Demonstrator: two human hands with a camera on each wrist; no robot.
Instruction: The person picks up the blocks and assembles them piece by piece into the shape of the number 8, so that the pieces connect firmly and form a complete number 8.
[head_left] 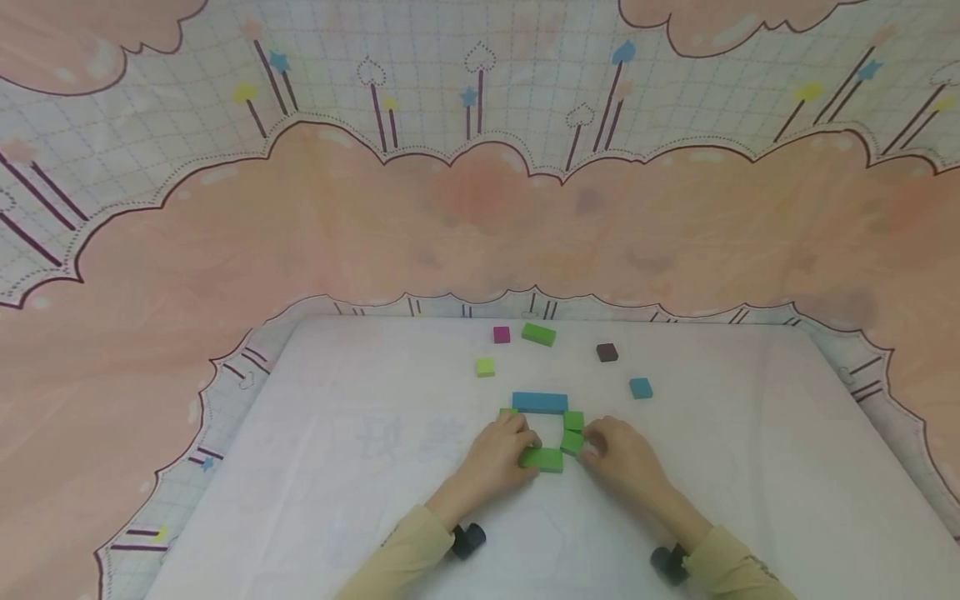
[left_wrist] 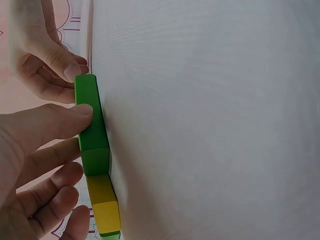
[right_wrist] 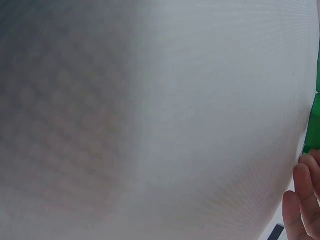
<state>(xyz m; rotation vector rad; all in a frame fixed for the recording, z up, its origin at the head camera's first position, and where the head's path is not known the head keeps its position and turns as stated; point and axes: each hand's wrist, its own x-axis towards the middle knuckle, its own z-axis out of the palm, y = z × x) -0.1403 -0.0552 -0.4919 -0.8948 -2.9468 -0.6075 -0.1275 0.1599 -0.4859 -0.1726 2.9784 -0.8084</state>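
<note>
A long green block [head_left: 546, 460] lies at the near side of a ring of blocks. My left hand [head_left: 498, 450] holds it at its left end; the left wrist view has the thumb and a finger on opposite sides of that green block, with a yellow block [left_wrist: 104, 202] behind its near end. At the ring's right side, the fingers of my right hand [head_left: 622, 454] touch a slightly turned green cube [head_left: 572, 442]. Another green cube [head_left: 573, 419] sits just beyond it. A long blue block [head_left: 540, 403] forms the far side. The left hand partly hides a green block [head_left: 508, 411].
Loose blocks lie farther back on the white table [head_left: 360, 375]: magenta [head_left: 502, 334], long green [head_left: 538, 334], light green [head_left: 485, 367], dark brown [head_left: 607, 352] and blue [head_left: 641, 388]. A patterned cloth [head_left: 480, 225] hangs behind the table.
</note>
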